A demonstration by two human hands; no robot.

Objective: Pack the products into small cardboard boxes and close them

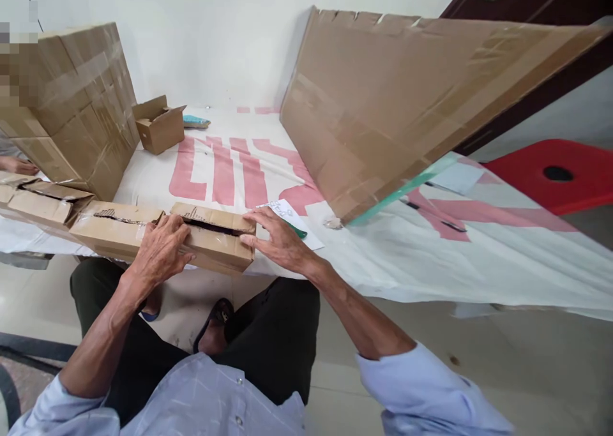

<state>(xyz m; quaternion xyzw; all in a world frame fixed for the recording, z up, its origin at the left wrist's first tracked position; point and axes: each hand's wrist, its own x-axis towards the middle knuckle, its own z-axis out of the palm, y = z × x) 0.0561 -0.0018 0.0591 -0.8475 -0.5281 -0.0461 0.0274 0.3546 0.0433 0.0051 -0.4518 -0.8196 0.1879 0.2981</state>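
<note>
A small brown cardboard box (218,252) sits at the table's front edge, with a dark slit open along its top. My left hand (160,248) is closed over its left end, fingers bent at the joint with the neighbouring box. At the other end, my right hand (282,241) grips the corner, its thumb by the slit and its fingers on the far edge. Another cardboard box (112,232) with a torn, ragged top seam adjoins on the left. What lies inside the slit is too dark to make out.
Large cardboard panels stand left (90,97) and right (383,97) on the cloth-covered table (225,174). A small open carton (163,129) is at the back. A paper sheet (306,232) with a green object lies beside my right hand. Another person's hand (18,166) shows far left.
</note>
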